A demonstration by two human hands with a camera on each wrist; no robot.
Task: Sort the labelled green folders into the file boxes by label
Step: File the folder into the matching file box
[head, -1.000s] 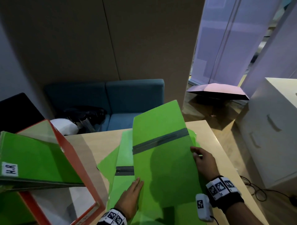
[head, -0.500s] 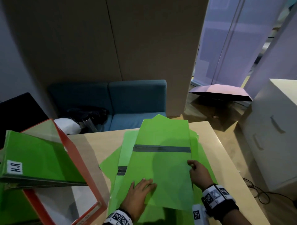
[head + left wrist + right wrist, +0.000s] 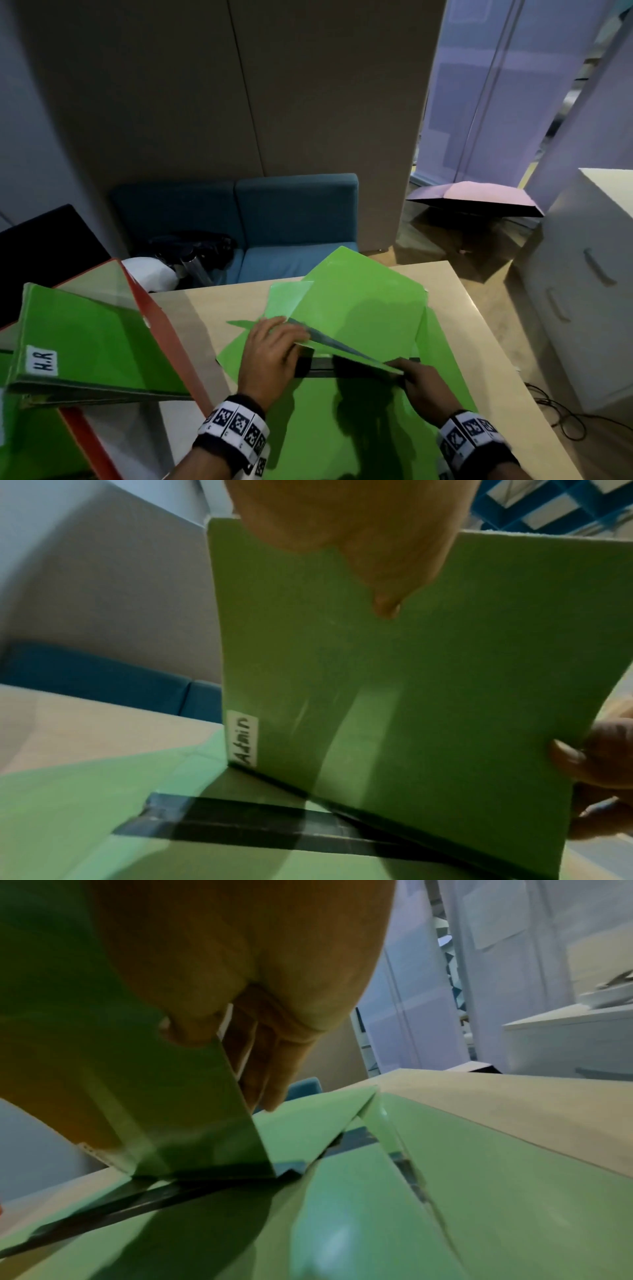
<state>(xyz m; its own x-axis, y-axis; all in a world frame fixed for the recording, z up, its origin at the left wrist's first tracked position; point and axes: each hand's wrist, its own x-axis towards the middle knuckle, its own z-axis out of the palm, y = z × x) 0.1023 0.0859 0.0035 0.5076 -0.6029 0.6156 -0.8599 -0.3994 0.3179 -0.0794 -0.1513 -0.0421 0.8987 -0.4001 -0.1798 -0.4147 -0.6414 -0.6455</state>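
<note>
While the remaining green folders [image 3: 342, 428] lie fanned on the table [image 3: 479, 342], the "Admin" folder [image 3: 428, 696] is pinched along its near edge by the left hand [image 3: 270, 356] and right hand [image 3: 424, 387], lengthwise between them, with the file box [image 3: 154, 329] nearer the left.

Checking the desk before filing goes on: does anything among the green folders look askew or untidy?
Yes. The green folders on the table lie fanned at different angles, not squared into a stack. The left hand and right hand hold one folder, labelled Admin, tilted up. Nothing looks torn or spilled.
</note>
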